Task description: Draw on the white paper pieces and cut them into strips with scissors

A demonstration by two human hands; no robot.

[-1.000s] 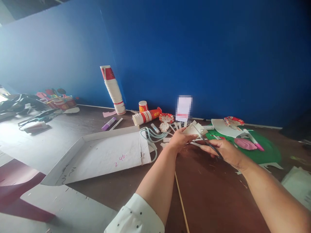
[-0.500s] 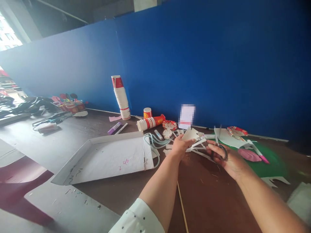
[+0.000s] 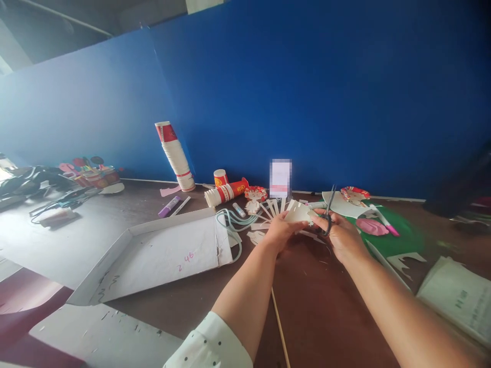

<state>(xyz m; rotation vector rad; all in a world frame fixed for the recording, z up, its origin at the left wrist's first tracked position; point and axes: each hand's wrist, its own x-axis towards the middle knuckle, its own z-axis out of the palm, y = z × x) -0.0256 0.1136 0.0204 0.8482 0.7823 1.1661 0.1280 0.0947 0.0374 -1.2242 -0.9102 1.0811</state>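
Note:
My left hand point(image 3: 279, 232) is closed on a white paper piece point(image 3: 297, 213) whose cut strips fan out toward the back. The thumb lies across the paper. Close by on the right, my right hand point(image 3: 342, 236) has its fingers in the dark handles of a pair of scissors point(image 3: 327, 223). The blades point upward, clear of the paper. My right fingertips meet the paper's right edge, though whether they pinch it is hard to see. Several white strips and scraps lie on the table around and beneath my hands.
To the left lies a shallow white box lid point(image 3: 161, 260). Behind it rises a tall stack of paper cups point(image 3: 177, 158), near cups lying sideways point(image 3: 226, 193). A wooden stick point(image 3: 281, 327) lies in front. At right are a pink marker point(image 3: 390, 228), a green sheet point(image 3: 408, 235) and a white bag point(image 3: 456, 294).
My right hand has come left to the paper, with the scissors now upright. The strips now spread toward the back rather than the right. The whole view has shifted to the right.

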